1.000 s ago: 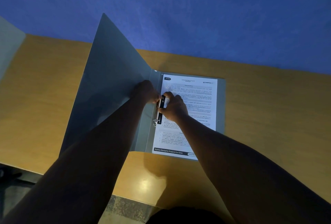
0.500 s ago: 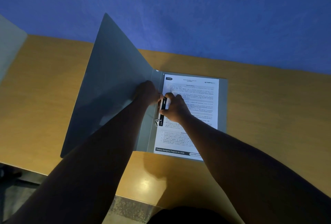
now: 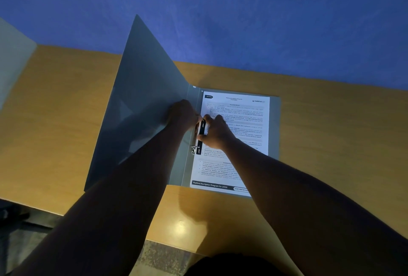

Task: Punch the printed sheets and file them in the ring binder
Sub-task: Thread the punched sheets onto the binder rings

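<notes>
Head view: printed sheets lie inside open ring binder on wooden desk, left margin at spine. Black clamp bar over margin, likely holding sheets on prongs. Right hand pinches bar, fingers curled. Left hand at spine; grip unclear, probably steadying. Cover stands raised.

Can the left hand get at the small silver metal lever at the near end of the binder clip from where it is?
Probably yes. The left hand sits by the black clip bar, and the silver metal lever lies uncovered just nearer the person, with nothing between them.
</notes>
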A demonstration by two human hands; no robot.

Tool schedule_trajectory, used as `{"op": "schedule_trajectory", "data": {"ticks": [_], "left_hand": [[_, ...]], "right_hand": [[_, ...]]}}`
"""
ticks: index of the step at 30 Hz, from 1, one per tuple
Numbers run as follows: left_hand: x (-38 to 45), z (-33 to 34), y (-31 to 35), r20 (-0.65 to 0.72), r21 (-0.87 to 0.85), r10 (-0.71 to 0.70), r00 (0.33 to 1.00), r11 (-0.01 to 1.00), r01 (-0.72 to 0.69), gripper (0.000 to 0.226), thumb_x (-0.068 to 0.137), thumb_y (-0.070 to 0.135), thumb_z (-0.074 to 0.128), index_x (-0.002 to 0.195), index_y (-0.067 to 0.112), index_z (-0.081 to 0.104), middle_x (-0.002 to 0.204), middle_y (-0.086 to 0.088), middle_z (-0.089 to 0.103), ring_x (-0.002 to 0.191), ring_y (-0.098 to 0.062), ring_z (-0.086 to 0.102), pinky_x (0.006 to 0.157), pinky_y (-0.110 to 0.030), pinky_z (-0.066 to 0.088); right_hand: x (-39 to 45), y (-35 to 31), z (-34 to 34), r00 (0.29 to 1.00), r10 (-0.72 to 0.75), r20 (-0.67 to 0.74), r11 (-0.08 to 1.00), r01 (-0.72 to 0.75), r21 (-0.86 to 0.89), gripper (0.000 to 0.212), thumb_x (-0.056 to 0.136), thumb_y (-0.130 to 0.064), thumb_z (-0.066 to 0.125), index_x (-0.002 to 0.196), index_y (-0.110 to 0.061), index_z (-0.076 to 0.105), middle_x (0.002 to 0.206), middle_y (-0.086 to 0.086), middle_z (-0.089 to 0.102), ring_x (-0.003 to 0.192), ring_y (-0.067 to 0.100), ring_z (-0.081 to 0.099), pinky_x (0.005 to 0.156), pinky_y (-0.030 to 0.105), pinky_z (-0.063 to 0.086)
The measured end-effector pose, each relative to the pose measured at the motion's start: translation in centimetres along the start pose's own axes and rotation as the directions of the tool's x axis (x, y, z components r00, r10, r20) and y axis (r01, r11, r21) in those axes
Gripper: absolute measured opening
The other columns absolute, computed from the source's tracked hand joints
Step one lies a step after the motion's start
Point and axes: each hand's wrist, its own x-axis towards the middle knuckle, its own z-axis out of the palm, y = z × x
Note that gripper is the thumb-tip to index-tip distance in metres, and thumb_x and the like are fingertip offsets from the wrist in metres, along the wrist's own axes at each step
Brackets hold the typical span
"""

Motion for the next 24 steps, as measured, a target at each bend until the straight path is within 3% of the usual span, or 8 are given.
{"op": "schedule_trajectory", "data": {"ticks": [4, 9, 14, 19, 22, 24], "left_hand": [[-0.1, 0.0, 0.4, -0.017, 0.059, -0.012, 1.0, 0.998, 0.013, 0.042, 0.084, 0.044, 0.071, 0.103, 0.007, 0.075, 0.103, -0.011, 0.074, 0.099, -0.029, 0.069, 0.076, -0.031, 0.05], [-0.6, 0.1, 0.9, -0.043, 0.127, -0.022, 0.999, 0.991, 0.028, 0.04, 0.085, 0.041, 0.069, 0.109, 0.009, 0.072, 0.11, -0.01, 0.072, 0.106, -0.03, 0.067, 0.078, -0.032, 0.05], [-1.5, -0.6, 1.9, -0.116, 0.122, -0.052, 0.992, 0.99, 0.066, 0.028, 0.081, 0.018, 0.066, 0.108, 0.012, 0.071, 0.11, -0.007, 0.072, 0.106, -0.028, 0.067, 0.075, -0.031, 0.051], [-2.2, -3.8, 3.7, -0.285, 0.08, 0.004, 0.958, 0.997, 0.02, 0.024, 0.081, 0.016, 0.058, 0.1, 0.014, 0.071, 0.1, -0.006, 0.072, 0.097, -0.028, 0.069, 0.076, -0.031, 0.053], [-2.9, -6.3, 4.8, -0.412, 0.073, 0.065, 0.909, 0.997, -0.038, 0.023, 0.085, 0.017, 0.056, 0.101, 0.02, 0.072, 0.101, -0.002, 0.071, 0.097, -0.025, 0.067, 0.071, -0.028, 0.046], [-3.6, -8.0, 5.3, -0.503, 0.123, 0.142, 0.853, 0.988, -0.092, 0.023, 0.086, 0.02, 0.055, 0.101, 0.023, 0.072, 0.101, -0.002, 0.068, 0.104, -0.026, 0.06, 0.076, -0.03, 0.046]], "right_hand": [[0.0, 0.1, -0.5, 1.0, 0.003, 0.028, 1.0, -0.003, 0.006, 0.073, 0.081, -0.036, 0.073, 0.142, -0.023, 0.036, 0.132, 0.016, 0.039, 0.125, 0.038, 0.046, 0.096, 0.039, 0.046], [-0.3, 0.3, -1.4, 0.999, 0.011, 0.034, 0.995, -0.014, 0.097, 0.065, 0.08, -0.034, 0.073, 0.137, -0.017, 0.045, 0.127, 0.014, 0.048, 0.118, 0.028, 0.051, 0.077, 0.025, 0.037], [-1.2, 0.8, -2.1, 0.997, 0.066, 0.04, 0.987, -0.071, 0.144, 0.074, 0.083, -0.035, 0.072, 0.145, -0.013, 0.038, 0.136, 0.013, 0.051, 0.127, 0.028, 0.048, 0.092, 0.028, 0.04], [-2.9, 1.2, -3.0, 0.995, 0.091, 0.045, 0.986, -0.097, 0.138, 0.078, 0.083, -0.028, 0.072, 0.148, -0.011, 0.033, 0.139, 0.015, 0.048, 0.125, 0.029, 0.05, 0.088, 0.026, 0.042], [-3.9, 1.4, -3.6, 0.993, 0.108, 0.055, 0.986, -0.114, 0.12, 0.078, 0.082, -0.026, 0.071, 0.148, -0.011, 0.033, 0.141, 0.015, 0.045, 0.122, 0.03, 0.053, 0.089, 0.03, 0.049], [-4.5, 1.5, -4.0, 0.993, 0.1, 0.069, 0.99, -0.106, 0.089, 0.079, 0.082, -0.025, 0.07, 0.149, -0.011, 0.031, 0.145, 0.016, 0.042, 0.126, 0.031, 0.05, 0.094, 0.033, 0.048]]}}
